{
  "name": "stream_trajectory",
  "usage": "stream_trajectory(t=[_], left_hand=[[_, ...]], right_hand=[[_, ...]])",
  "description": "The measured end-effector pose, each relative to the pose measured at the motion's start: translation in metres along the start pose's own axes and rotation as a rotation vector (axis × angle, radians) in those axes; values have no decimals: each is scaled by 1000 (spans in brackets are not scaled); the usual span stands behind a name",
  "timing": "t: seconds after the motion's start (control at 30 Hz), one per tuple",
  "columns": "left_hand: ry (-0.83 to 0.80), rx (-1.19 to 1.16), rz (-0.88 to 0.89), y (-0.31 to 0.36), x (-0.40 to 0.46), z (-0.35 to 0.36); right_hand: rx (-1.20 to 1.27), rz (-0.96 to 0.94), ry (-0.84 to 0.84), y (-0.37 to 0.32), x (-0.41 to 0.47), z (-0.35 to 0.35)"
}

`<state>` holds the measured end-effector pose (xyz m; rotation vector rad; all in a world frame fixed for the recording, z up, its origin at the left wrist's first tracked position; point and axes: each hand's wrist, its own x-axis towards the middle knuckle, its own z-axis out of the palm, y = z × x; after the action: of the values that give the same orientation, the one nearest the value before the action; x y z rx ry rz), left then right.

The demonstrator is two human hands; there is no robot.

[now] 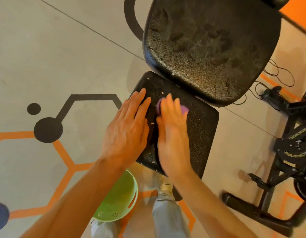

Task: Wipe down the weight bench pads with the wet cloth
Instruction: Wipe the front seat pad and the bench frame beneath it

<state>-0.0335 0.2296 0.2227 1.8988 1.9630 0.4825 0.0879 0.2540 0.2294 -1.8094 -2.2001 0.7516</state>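
The right hand lies flat with straight fingers pressing a small purple wet cloth onto the black textured vinyl seat pad of the weight bench; only the cloth's edges show past the fingertips, and the hand is blurred, so it is probably mid-wipe. The left hand rests open and flat on the near left part of the same pad, fingers straight, holding nothing, likely steadying it. Pale crumbs or flecks sit on the seat pad around the hands, so this pad looks only partly cleaned. The larger black textured back pad beyond it shows a dull grey film with smudges and streaks; I judge it either still dusty or drying, and cannot tell which. A round light green plastic basin stands on the grey floor with orange and black hexagon markings, just below the seat. The seat's right half and probably the back pad remain to do
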Motion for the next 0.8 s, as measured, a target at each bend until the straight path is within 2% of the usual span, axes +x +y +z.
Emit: stream_trajectory(t=[0.07, 0.13, 0.23, 0.3, 0.33, 0.43, 0.47, 0.53, 0.6, 0.67, 0.8], left_hand=[[18, -41, -46, -3, -11, -5], [14, -56, -101, -8, -24, -8], [12, -68, -168, -10, -37, -4], [33, -71, -189, -8, -36, 1], [39, -78, -195, -8, -36, 2], [60, -113, -180, -12, -37, 5], [73, -117, -168, -12, -37, 6], [82, -116, -161, -13, -37, 6], [91, -114, -162, -13, -36, 7], [102, -113, -154, -13, -37, 6], [105, -125, -150, -13, -36, 6]], right_hand=[[7, -136, -105, -4, -59, -5], [18, -178, -112, 7, -42, -11], [-1, -2, 40, 6, 47, -10], [-4, 65, 132, -1, 61, -4], [14, 48, 88, -4, 43, 2], [9, -165, -127, -12, -44, -3], [-10, -219, -147, -7, -54, -6], [15, -227, -100, 1, -20, -6], [15, -100, -18, -7, 38, -1], [22, -54, 26, -14, 65, 2], [27, -187, -104, 5, -11, -12]])
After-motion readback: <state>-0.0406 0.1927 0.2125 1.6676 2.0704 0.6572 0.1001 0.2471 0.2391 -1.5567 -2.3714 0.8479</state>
